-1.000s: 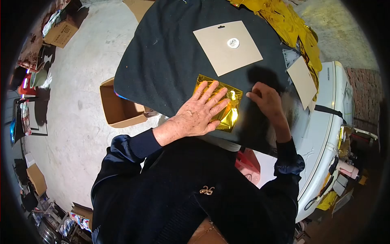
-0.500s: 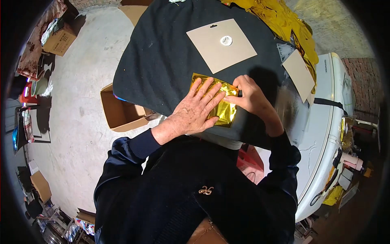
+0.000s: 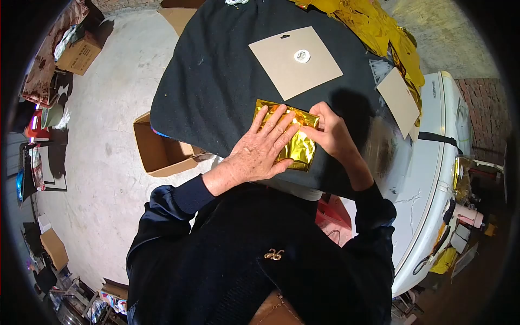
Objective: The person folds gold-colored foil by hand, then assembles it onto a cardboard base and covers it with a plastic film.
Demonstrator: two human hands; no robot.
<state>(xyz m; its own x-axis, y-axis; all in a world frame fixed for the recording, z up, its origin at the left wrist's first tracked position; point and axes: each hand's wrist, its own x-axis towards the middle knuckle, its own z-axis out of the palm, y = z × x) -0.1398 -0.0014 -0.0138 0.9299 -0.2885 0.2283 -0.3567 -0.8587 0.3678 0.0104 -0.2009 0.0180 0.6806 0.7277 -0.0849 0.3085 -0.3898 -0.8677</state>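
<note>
A shiny gold foil packet (image 3: pixel 301 154) lies on the black cloth (image 3: pixel 211 70) near the cloth's front edge. My left hand (image 3: pixel 259 150) rests flat across the packet's left part, fingers stretched out and spread. At its upper right edge, my right hand (image 3: pixel 333 132) pinches the foil between thumb and bent fingers. Beyond the packet is a beige card (image 3: pixel 281 67) with a hanging slot, and on it sits a round white sticker roll or disc (image 3: pixel 301 56). Its exact kind is not clear.
Gold foil sheets (image 3: pixel 374 27) lie heaped at the table's far right. Another beige card (image 3: pixel 400 103) leans beside them, near a white appliance (image 3: pixel 428 179). An open cardboard box (image 3: pixel 149 143) stands on the floor at left. A red container (image 3: pixel 331 214) is below the table.
My right hand has shifted slightly, its thumb and fingers now closer together on the packet's edge. My left hand stays flat on the foil.
</note>
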